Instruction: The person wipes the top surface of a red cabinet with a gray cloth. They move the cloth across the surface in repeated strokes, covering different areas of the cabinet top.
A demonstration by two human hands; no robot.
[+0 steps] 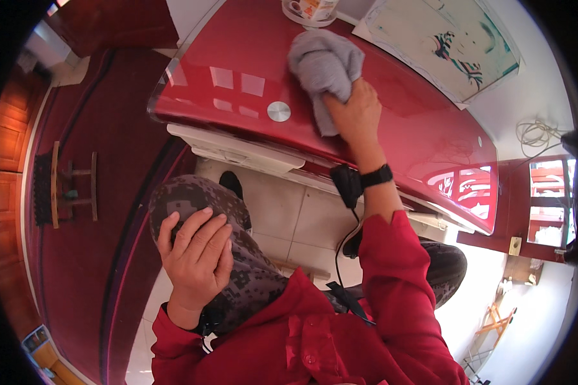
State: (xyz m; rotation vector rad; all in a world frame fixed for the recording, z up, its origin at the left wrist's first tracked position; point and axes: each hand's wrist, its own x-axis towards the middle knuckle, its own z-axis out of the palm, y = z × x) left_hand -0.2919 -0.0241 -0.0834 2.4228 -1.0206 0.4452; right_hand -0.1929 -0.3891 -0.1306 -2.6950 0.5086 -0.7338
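Observation:
My right hand (359, 113) grips a bunched grey cloth (327, 67) on the glossy red top of a table (197, 91). A loose end of the cloth hangs from under my fingers towards the table's front edge. To the left of it, a round silver disc (279, 111) is set in the red surface. My left hand (197, 250) rests on my knee in camouflage trousers (188, 192), holding nothing, its fingers a little apart.
A round white tray (313, 19) with a printed box stands at the table's back edge. A picture panel (453, 48) leans behind it. White drawers (236, 149) sit under the top. A black cable (338, 260) hangs near my right arm. At left, a wooden stool (72, 185) lies on dark red carpet.

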